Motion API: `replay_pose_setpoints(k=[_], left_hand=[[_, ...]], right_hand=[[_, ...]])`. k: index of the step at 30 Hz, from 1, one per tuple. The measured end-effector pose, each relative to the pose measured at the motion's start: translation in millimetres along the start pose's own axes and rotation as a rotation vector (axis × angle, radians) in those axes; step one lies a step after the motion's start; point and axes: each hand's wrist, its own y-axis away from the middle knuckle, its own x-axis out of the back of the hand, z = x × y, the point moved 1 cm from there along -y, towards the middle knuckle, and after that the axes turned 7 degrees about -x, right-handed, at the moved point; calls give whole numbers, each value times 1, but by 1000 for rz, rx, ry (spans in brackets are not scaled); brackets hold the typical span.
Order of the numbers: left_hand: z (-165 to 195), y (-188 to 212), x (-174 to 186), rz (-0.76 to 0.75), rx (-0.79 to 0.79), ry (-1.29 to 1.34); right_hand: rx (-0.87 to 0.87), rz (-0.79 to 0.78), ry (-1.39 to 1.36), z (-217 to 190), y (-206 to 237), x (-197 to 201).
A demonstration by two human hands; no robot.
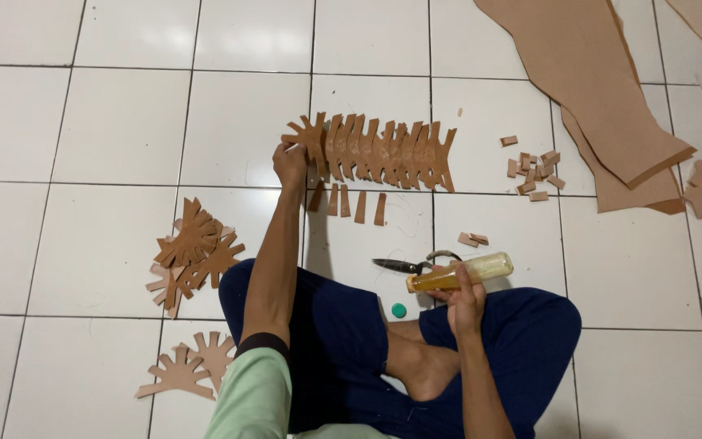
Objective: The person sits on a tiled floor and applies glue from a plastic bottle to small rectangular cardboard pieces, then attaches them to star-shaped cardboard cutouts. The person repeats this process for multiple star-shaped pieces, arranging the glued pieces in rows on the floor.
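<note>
Scissors (406,265) half hidden by bottle (458,273), leather sheets (603,97) cropped

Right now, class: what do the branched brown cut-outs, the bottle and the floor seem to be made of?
Branched brown cut-outs: probably thin leather or stiff board, matte, flat with clean cut edges.
Bottle in the right hand: clear plastic, perhaps glass; amber liquid shows through.
Floor: glazed white tile, glossy, with dark grout lines.
</note>
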Motion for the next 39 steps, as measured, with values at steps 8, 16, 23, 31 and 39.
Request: replay_pose_setpoints(k=[8,16,23,31,39], left_hand=[[-9,-22,36,-146,-236,-503],[1,-6,223,-132,-249,-832],[-25,64,301,-69,-186,-1064],[-28,81,302,82,-166,-1170],[-1,80,285,196,-693,-974]], right_hand=[[45,-55,-50,6,-5,6],[35,-63,-38,11,-2,0],[45,-111,-27,5,1,-9],[61,-131,-28,2,3,-10],[37,-147,-33,-4,10,-10]])
